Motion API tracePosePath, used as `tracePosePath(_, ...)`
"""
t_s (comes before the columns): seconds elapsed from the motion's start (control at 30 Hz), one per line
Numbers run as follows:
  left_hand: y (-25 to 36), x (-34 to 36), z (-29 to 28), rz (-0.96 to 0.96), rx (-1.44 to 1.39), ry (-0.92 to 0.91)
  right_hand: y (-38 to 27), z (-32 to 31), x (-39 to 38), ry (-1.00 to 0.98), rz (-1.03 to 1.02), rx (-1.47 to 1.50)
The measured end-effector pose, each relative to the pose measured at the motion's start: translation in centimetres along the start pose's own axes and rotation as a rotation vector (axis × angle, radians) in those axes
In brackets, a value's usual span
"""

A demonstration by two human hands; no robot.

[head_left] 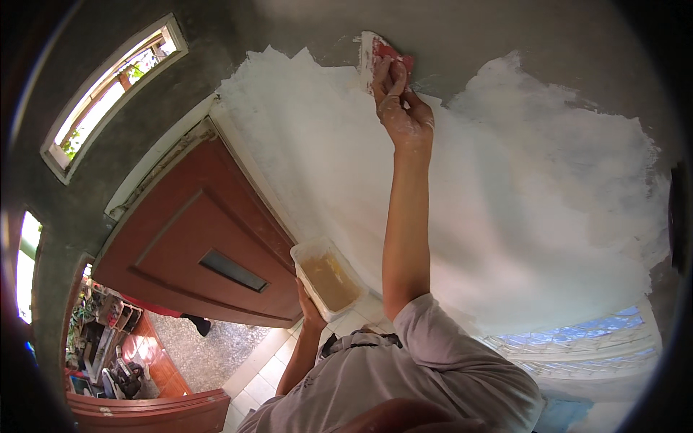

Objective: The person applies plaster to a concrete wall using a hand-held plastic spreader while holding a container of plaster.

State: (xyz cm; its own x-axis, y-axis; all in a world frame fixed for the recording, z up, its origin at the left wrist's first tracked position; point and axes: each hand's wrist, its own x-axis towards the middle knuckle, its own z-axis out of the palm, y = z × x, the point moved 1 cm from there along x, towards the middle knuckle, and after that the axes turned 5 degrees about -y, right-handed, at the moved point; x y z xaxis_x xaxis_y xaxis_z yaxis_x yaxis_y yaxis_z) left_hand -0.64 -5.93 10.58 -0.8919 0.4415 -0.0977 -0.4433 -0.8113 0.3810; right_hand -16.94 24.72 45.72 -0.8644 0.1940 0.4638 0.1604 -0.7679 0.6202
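Note:
My right hand [404, 108] is raised high, its fingers closed around a putty knife [367, 61] with a red grip and a broad, white-smeared blade. The blade lies against the wall at the upper edge of a white coated area [325, 137], where bare grey plaster [462, 36] begins. White smears cover my fingers and palm heel. Down by my waist, my left hand [310, 310] grips the side of a translucent rectangular plastic tub [328, 278]. Inside the tub, a tan surface with yellowish marks shows; how much it holds I cannot tell.
A reddish-brown panelled door [195, 238] stands open at left, close to the tub. Narrow windows [115, 97] sit above it. White floor tiles [271, 372] lie below; beyond the doorway are cluttered items [119, 346]. A window with a patterned grille [577, 339] is at lower right.

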Motion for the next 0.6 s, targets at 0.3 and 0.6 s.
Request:
tracePosePath(0.3,-1.3,0.2,0.4,0.019,0.037,0.040,0.8,3.3,-6.3,-0.101,0.080,-0.059)
tracePosePath(0.6,-0.9,0.3,0.3,0.022,0.061,0.059,1.9,4.5,-12.6,-0.265,0.099,-0.066)
